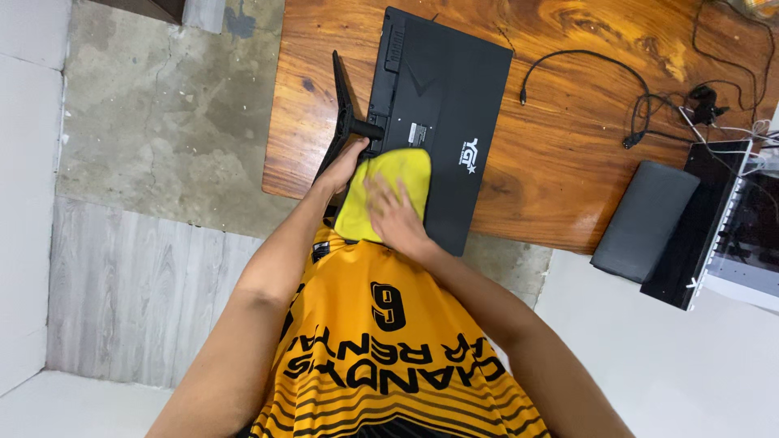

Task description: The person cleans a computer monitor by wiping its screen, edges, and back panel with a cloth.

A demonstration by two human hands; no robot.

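Note:
A black monitor [442, 89] lies face down on a wooden table [568, 170], its back panel up. Its black stand [341, 97] juts out over the table's left edge. My left hand [345, 162] grips the stand where it joins the panel. My right hand [393, 215] presses flat, fingers spread, on a yellow cloth [402, 170] that covers the near left part of the monitor's back. The cloth's near end hangs over the monitor's edge toward my yellow and black jersey.
Black cables [641, 105] trail across the table at the right. A grey padded wrist rest [645, 219] and a black keyboard [698, 231] overhang the table's near right edge. Bare concrete floor [162, 105] lies to the left.

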